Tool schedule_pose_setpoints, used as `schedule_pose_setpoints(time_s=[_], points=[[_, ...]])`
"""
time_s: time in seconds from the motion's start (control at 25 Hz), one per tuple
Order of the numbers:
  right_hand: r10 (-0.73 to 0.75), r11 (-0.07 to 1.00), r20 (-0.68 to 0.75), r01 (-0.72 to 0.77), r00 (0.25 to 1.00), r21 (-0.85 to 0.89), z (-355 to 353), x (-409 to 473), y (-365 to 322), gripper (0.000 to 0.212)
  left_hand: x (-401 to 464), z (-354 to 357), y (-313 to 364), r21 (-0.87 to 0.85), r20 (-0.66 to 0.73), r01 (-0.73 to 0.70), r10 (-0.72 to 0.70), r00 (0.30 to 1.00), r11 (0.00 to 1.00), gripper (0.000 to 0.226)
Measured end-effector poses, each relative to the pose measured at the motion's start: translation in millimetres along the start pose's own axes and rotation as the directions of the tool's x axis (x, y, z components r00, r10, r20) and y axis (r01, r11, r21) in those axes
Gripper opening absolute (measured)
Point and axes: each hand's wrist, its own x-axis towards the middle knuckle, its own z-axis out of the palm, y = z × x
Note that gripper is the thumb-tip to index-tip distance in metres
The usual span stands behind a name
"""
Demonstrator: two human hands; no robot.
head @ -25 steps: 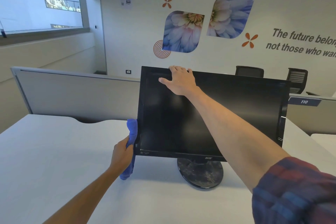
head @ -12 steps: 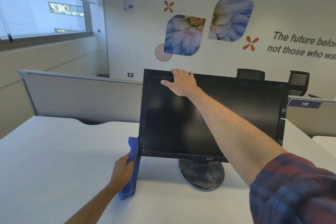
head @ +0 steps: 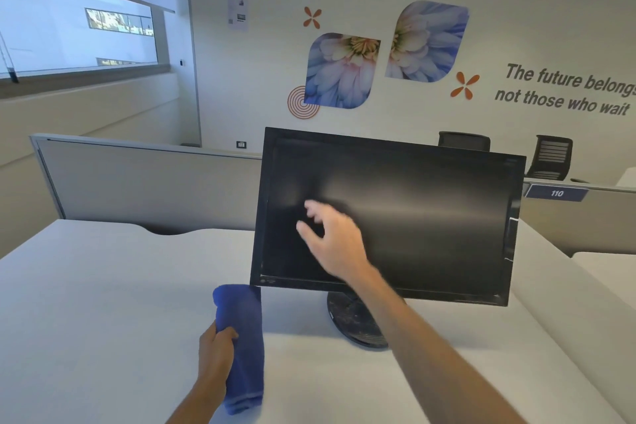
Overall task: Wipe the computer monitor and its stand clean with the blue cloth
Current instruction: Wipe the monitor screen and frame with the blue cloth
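A black monitor [head: 430, 217] stands on the white desk on a round black stand [head: 351, 320] that looks dusty. The screen is tilted, its left side higher. My left hand [head: 215, 358] grips the folded blue cloth [head: 242, 337] just below the monitor's lower left corner. The cloth hangs down from the fist and its top reaches the corner. My right hand [head: 335, 239] hovers in front of the left half of the screen, fingers spread and blurred, holding nothing.
A grey partition [head: 144, 182] runs behind the white desk [head: 86, 303]. Two black office chairs [head: 550, 157] stand at the far right behind a panel marked 110. A neighbouring desk edge [head: 605, 268] lies at the right.
My right hand has let go of the monitor's top edge and dropped in front of the screen. My left hand has slid the cloth down off the left edge to below the corner.
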Motion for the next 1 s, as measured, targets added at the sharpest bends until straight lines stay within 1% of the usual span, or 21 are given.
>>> schedule_pose_setpoints(time_s=[0.04,0.08,0.16,0.2,0.28,0.36,0.44,0.48,0.52,0.56,0.64,0.68,0.72,0.76,0.8,0.84,0.88,0.92,0.96,1.0], points=[[0.091,0.994,0.068,-0.094,0.994,0.050,10.7,-27.1,2.8,0.044,-7.5,0.0,-3.6,-0.025,0.004,0.030,-0.030,1.000,0.999,0.017],[0.191,0.975,0.149,-0.205,0.970,0.083,23.1,-52.7,7.7,0.042,-15.8,0.2,-6.3,-0.052,0.014,0.062,-0.061,0.998,0.997,0.016],[0.351,0.917,0.297,-0.391,0.888,0.084,49.1,-97.9,19.2,0.046,-30.7,1.5,-9.3,-0.103,0.034,0.118,-0.115,0.993,0.988,0.014],[0.396,0.893,0.351,-0.445,0.849,0.068,60.0,-117.9,24.0,0.051,-37.4,2.9,-10.7,-0.130,0.048,0.143,-0.137,0.989,0.981,0.014],[0.401,0.883,0.431,-0.466,0.808,0.052,76.3,-152.5,26.7,0.065,-52.5,8.8,-12.0,-0.195,0.067,0.191,-0.181,0.981,0.962,0.019],[0.336,0.906,0.482,-0.418,0.809,0.071,83.5,-175.9,17.8,0.075,-67.9,17.9,-8.7,-0.251,0.100,0.229,-0.211,0.972,0.940,0.030],[0.295,0.919,0.502,-0.386,0.813,0.084,86.4,-186.8,6.2,0.083,-86.2,30.2,-0.2,-0.308,0.179,0.277,-0.231,0.957,0.910,0.041],[0.312,0.904,0.509,-0.416,0.802,0.102,87.0,-189.1,1.5,0.087,-95.7,35.5,1.9,-0.336,0.234,0.297,-0.226,0.945,0.894,0.046],[0.346,0.864,0.525,-0.482,0.778,0.145,87.9,-189.3,-1.9,0.087,-101.8,39.5,0.3,-0.334,0.278,0.298,-0.208,0.938,0.894,0.053],[0.377,0.802,0.549,-0.559,0.746,0.209,86.4,-187.5,-5.0,0.080,-106.6,42.9,-0.8,-0.319,0.325,0.282,-0.175,0.930,0.905,0.060],[0.416,0.651,0.579,-0.674,0.701,0.349,85.3,-182.0,-4.5,0.059,-107.9,46.1,-12.4,-0.238,0.370,0.152,-0.055,0.927,0.959,0.065],[0.439,0.582,0.572,-0.704,0.693,0.407,85.4,-180.2,0.1,0.054,-109.1,46.4,-18.0,-0.183,0.382,0.047,0.027,0.924,0.982,0.058],[0.468,0.517,0.565,-0.729,0.680,0.449,84.9,-178.8,5.8,0.051,-111.2,46.2,-21.1,-0.130,0.387,-0.064,0.110,0.915,0.989,0.046],[0.492,0.462,0.562,-0.747,0.664,0.478,83.2,-177.4,10.9,0.046,-110.9,47.9,-22.8,-0.060,0.335,-0.152,0.163,0.928,0.987,0.040],[0.508,0.419,0.568,-0.762,0.648,0.494,82.2,-175.8,15.9,0.040,-107.8,49.9,-22.6,-0.005,0.250,-0.200,0.194,0.948,0.980,0.045],[0.521,0.386,0.577,-0.776,0.629,0.498,79.7,-174.3,18.9,0.033,-100.1,49.1,-25.8,0.065,0.162,-0.221,0.208,0.965,0.973,0.053],[0.533,0.355,0.588,-0.792,0.608,0.497,77.3,-172.9,21.8,0.027,-92.9,48.0,-27.3,0.132,0.086,-0.214,0.203,0.975,0.968,0.055],[0.540,0.319,0.599,-0.803,0.591,0.504,74.4,-171.2,24.2,0.024,-84.3,47.0,-29.1,0.166,0.039,-0.169,0.165,0.986,0.972,0.054],[0.531,0.279,0.612,-0.802,0.587,0.528,69.6,-169.1,25.7,0.024,-76.5,45.3,-28.7,0.159,0.038,-0.098,0.093,0.995,0.982,0.052],[0.516,0.248,0.622,-0.798,0.589,0.550,65.0,-167.3,26.2,0.025,-68.5,43.8,-30.8,0.080,0.073,-0.004,-0.002,0.997,0.997,0.047]])
